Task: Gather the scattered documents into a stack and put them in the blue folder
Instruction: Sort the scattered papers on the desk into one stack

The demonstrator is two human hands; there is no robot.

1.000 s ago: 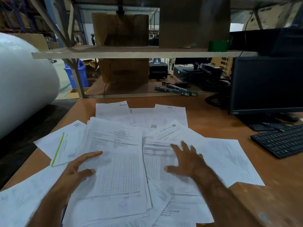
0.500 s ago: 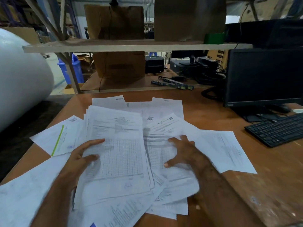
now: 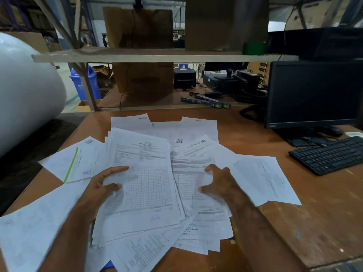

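Many white printed documents lie spread over the brown desk [image 3: 255, 138]. A rough stack of gridded sheets [image 3: 141, 183] sits in the middle, and my left hand [image 3: 102, 190] holds its left edge with the thumb on top. My right hand [image 3: 220, 183] is clawed, fingertips pressing on the sheets to the right of the stack [image 3: 188, 185]. Loose sheets lie further out: one with a green stripe [image 3: 76, 163] on the left, one on the right [image 3: 265, 179], a large one at the near left [image 3: 33, 232]. A small blue corner, maybe the folder [image 3: 108, 264], peeks out under the papers at the bottom.
A black keyboard [image 3: 330, 154] and a dark monitor [image 3: 314, 93] stand at the right. A shelf board [image 3: 157, 55] with cardboard boxes runs across the back. A large white roll [image 3: 25, 91] lies to the left, beyond the desk edge.
My right hand went from flat with spread fingers to a clawed pose, dragging the right-hand sheets toward me and the stack. My left hand kept its hold on the stack's left edge.
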